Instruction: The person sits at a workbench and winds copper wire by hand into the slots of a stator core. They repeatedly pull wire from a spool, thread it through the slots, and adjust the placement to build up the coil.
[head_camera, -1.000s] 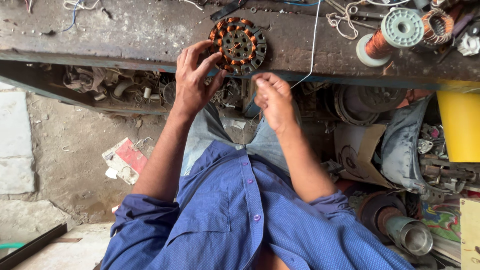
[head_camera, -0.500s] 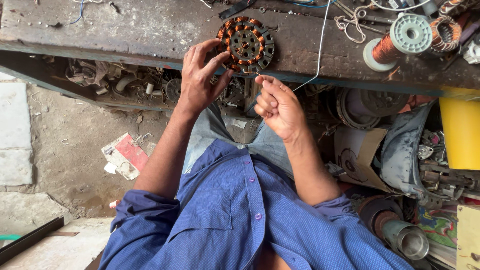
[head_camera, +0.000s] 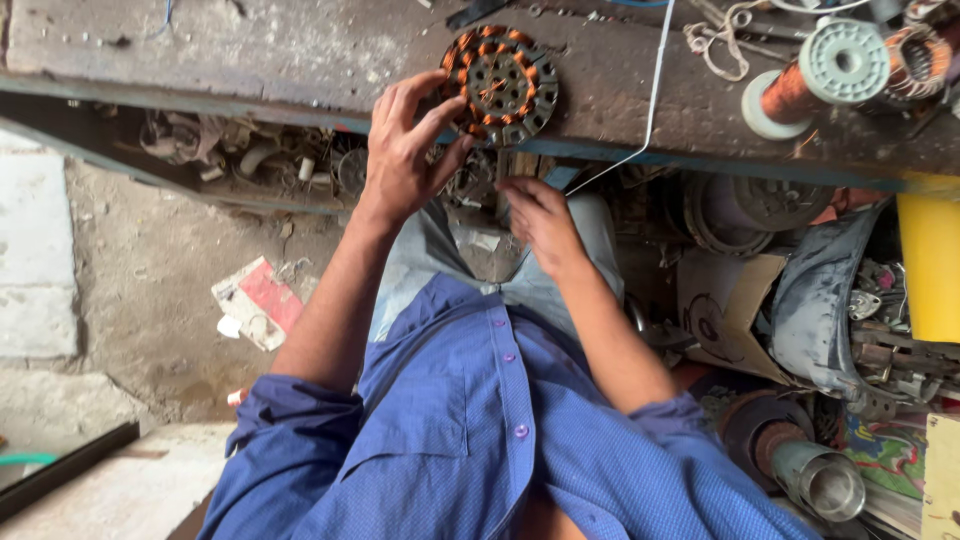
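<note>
On the grimy workbench (head_camera: 250, 50), left hand (head_camera: 400, 160) spread-fingered steadied the wound stator (head_camera: 500, 85); right hand (head_camera: 540, 215) pinched closed, seemingly tensioning thin wire (head_camera: 650, 110).

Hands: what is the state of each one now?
Left hand: open, fingers on the round motor coil.
Right hand: closed, pinching something; cannot tell what.
</note>
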